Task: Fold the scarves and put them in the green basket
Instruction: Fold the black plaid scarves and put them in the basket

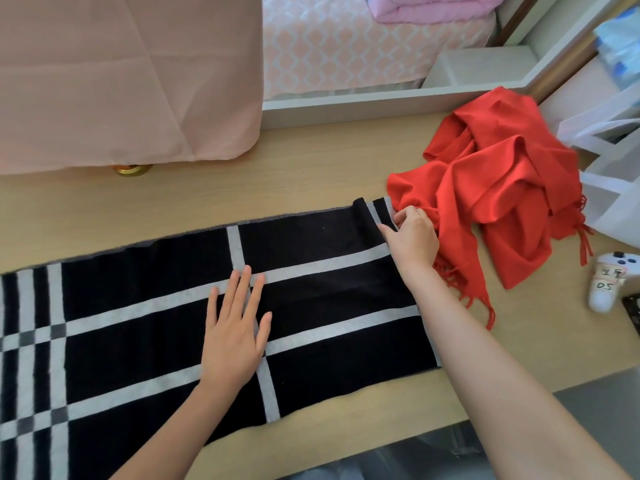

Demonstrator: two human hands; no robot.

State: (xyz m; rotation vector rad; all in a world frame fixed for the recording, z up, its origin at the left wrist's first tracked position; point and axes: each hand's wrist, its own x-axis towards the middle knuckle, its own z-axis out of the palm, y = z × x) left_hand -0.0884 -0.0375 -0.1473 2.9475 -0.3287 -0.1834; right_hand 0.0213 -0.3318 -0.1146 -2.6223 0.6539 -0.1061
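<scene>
I had the left hand [239, 327] laid flat on the middle of the black scarf [156, 306], fingers [247, 282] straight and slightly spread. As I judged it, that pinned the cloth to the worktop [311, 161] so it would not slide when the end was drawn over. The right hand [414, 237] was at the scarf's right end, its fingers [403, 216] pinching the far corner, where a small ridge of cloth stood up. That looked like the start of the first fold. The black scarf, crossed with pale grey stripes, lay lengthwise along the worktop and ran off the left edge of the view. The red scarf [502, 188] lay unfolded in a heap just beside the right hand, its fringe touching the black scarf's end, presumably waiting its turn. The green basket was not in view. A white controller [606, 282] near the right edge carried two handwritten labels. The lower one read "05"; the upper I could not read.
</scene>
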